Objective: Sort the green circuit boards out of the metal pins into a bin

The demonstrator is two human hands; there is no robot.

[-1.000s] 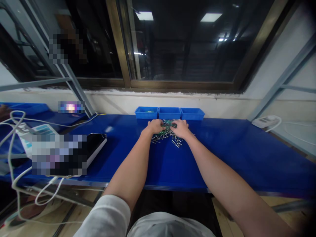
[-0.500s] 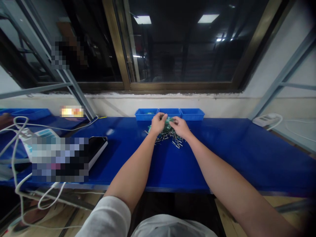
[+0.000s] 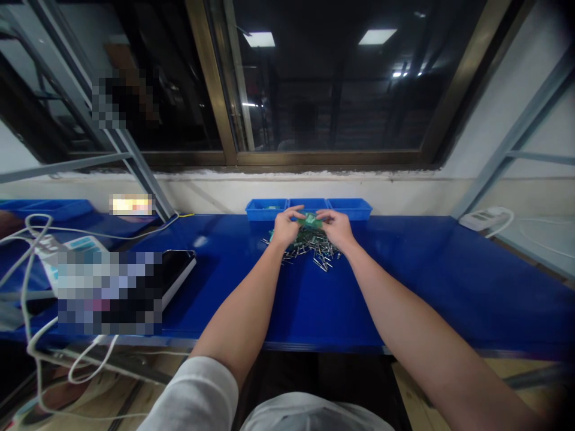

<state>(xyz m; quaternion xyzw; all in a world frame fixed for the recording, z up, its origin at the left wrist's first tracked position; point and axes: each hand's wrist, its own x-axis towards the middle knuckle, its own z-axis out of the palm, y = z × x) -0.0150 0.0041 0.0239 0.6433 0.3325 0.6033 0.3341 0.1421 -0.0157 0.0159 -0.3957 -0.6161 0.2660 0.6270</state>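
Note:
Both my hands are stretched out over a pile of small metal pins [image 3: 314, 251] on the blue table [image 3: 404, 281]. Between them is a small green board-like piece [image 3: 309, 222], held just above the pile. My left hand [image 3: 286, 226] pinches its left edge with curled fingers. My right hand [image 3: 336, 226] grips its right edge the same way. More green pieces lie mixed in the pile beneath.
Three blue bins [image 3: 309, 207] stand in a row at the back edge by the wall. A dark flat device [image 3: 175, 269] and white cables [image 3: 36, 287] lie at the left. A white power strip [image 3: 487, 218] sits at the far right.
My hands have lifted from the pile, where they were pressed down, and now hold the green piece up between them, a little nearer the bins.

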